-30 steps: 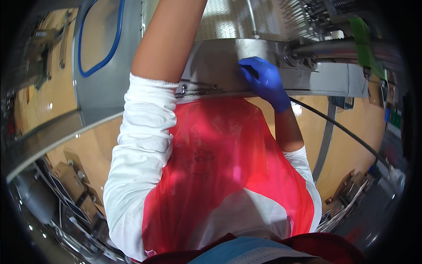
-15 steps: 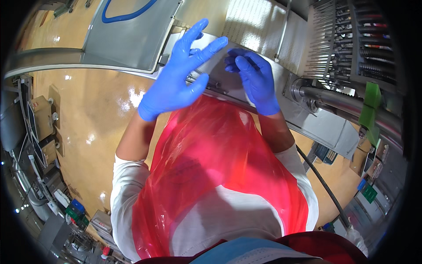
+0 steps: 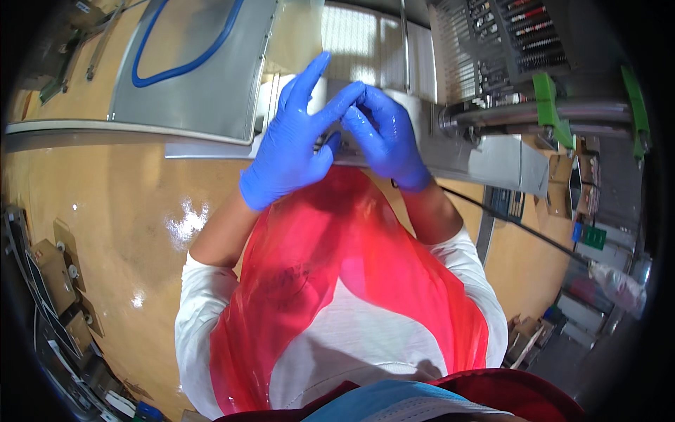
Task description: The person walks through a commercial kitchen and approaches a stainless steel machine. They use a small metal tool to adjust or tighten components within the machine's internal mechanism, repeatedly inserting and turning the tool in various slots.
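Observation:
My left hand (image 3: 290, 149), in a wet blue glove, is raised in front of me with its fingers spread. My right hand (image 3: 391, 144) wears a matching glove. Its thumb and fingers close in a pinch around the tip of one left finger, at the glove's fingertip. No tool shows in either hand. Below them hangs my translucent red plastic apron (image 3: 309, 260), worn over a white top.
Beyond my hands is a metal machine with a pale perforated surface (image 3: 358, 49) and rows of thin rods (image 3: 453, 56). Left of it is a grey metal panel with a blue loop (image 3: 179, 69). Green strips (image 3: 550, 109) wrap a pipe. A dark hose (image 3: 506, 218) runs right.
My right hand has moved left and its fingers now meet a left fingertip; before, the hands were apart. The view has shifted, swinging the machine leftward.

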A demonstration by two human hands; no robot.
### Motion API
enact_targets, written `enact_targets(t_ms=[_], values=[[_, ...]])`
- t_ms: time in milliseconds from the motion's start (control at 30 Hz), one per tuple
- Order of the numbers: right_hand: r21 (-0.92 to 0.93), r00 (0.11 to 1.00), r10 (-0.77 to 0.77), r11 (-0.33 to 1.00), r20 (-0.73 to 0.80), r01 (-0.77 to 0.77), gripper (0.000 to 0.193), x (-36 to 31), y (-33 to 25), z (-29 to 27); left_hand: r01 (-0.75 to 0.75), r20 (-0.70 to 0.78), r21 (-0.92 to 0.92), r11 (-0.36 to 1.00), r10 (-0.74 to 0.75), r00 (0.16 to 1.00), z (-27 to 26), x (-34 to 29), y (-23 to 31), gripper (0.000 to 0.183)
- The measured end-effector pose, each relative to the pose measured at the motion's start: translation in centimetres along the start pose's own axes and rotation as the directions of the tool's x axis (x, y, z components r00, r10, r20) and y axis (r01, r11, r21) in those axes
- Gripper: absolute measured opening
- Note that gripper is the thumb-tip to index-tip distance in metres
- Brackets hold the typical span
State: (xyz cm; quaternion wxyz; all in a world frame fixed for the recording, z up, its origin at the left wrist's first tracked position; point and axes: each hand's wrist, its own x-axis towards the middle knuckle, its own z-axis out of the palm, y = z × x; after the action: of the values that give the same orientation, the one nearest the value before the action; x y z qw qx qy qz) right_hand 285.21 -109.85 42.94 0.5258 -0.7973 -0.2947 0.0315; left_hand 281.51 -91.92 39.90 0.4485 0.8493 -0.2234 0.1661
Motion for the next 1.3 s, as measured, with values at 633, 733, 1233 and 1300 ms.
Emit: enact_targets(t_ms=[633, 733, 1233, 1300], values=[[-0.480, 0.972, -0.015, 0.871, -0.233, -0.102, 0.019, -3.5, 1.7, 1.4, -0.052, -0.308, -0.628, 0.776, -0.187, 0.933, -5.8, -3.7, -1.9, 0.053], [-0.593, 0.989, -0.010, 0.801, -0.145, -0.079, 0.013, -7.2, 7.4, 0.9, 0.148, -0.027, -0.601, 0.786, -0.206, 0.978, -8.6, -8.7, -1.1, 0.031], [-0.492, 0.992, -0.011, 0.869, -0.122, -0.051, 0.013, -8.4, 8.8, 2.3, 0.443, -0.067, -0.349, 0.826, -0.493, 0.867, -6.1, -15.4, -3.8, 0.023], [-0.451, 0.999, -0.027, 0.892, -0.031, 0.010, 0.015, -7.8, 8.0, 3.9, 0.465, -0.059, -0.313, 0.828, -0.505, 0.861, -6.0, -15.4, -3.7, 0.023]])
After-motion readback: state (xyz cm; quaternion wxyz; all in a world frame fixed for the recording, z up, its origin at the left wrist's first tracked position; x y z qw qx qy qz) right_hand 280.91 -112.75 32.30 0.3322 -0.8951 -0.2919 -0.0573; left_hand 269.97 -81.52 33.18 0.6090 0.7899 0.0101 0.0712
